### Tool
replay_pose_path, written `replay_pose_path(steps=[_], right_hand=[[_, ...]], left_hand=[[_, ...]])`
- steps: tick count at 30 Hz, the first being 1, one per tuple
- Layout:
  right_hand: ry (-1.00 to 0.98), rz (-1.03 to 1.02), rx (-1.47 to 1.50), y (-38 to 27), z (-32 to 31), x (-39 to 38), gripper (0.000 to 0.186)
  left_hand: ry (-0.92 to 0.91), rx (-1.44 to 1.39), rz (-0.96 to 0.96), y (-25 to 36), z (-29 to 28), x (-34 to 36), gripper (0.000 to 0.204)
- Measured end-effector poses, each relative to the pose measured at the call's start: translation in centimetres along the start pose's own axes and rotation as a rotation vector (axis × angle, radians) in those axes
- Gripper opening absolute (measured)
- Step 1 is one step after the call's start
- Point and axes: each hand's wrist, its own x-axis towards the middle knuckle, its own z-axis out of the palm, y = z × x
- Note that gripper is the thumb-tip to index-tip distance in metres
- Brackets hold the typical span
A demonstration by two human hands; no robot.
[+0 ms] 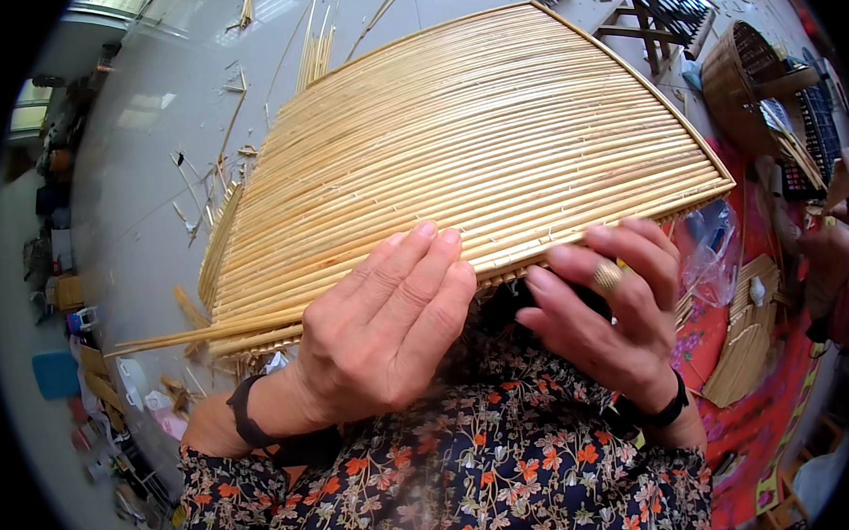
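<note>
A large panel of straight golden reeds (433, 120), laid side by side and bound by small stitches, slopes away from my body. My left hand (382, 321) lies over its near edge, fingers stretched out and close together on the reeds; the thumb is hidden. Several loose reed ends (162, 339) stick out to the left of that hand along the near edge. My right hand (616, 311) is at the near right edge, fingers apart and slightly bent, a bit blurred. A ring sits on one of its fingers, and I see nothing in it.
Loose reeds (316, 52) and scraps lie on the pale floor to the left and beyond. A wicker basket (732, 80) stands far right. On the red patterned mat (770, 422) lie a clear plastic bag (713, 244) and a smaller reed piece (745, 353). Another person (838, 251) is at the right.
</note>
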Motion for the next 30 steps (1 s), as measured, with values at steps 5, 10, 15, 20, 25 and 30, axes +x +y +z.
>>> replay_pose_path(steps=[5, 10, 15, 20, 25, 30], right_hand=[[-0.019, -0.158, 0.117, 2.2, 2.9, 0.5, 0.037], [-0.013, -0.189, 0.149, 2.1, 3.8, 1.0, 0.041], [-0.026, -0.195, 0.162, 2.0, 4.0, 1.1, 0.043], [-0.025, -0.217, 0.140, 2.1, 4.0, 1.4, 0.045], [-0.025, -0.211, 0.138, 2.3, 3.9, 1.6, 0.046], [-0.014, -0.194, 0.143, 1.9, 4.1, 1.9, 0.046]], left_hand=[[0.026, 0.018, 0.008, -0.3, 0.4, -0.3, 0.021], [0.036, 0.018, -0.003, -0.5, 0.3, -0.4, 0.021], [0.000, -0.027, -0.052, -0.2, -0.6, 0.3, 0.020], [-0.059, 0.024, -0.047, -0.3, -1.3, 0.3, 0.029], [-0.155, 0.219, -0.120, -0.2, -4.0, -0.6, 0.040], [-0.165, 0.352, -0.143, -1.0, -3.1, -2.7, 0.037]])
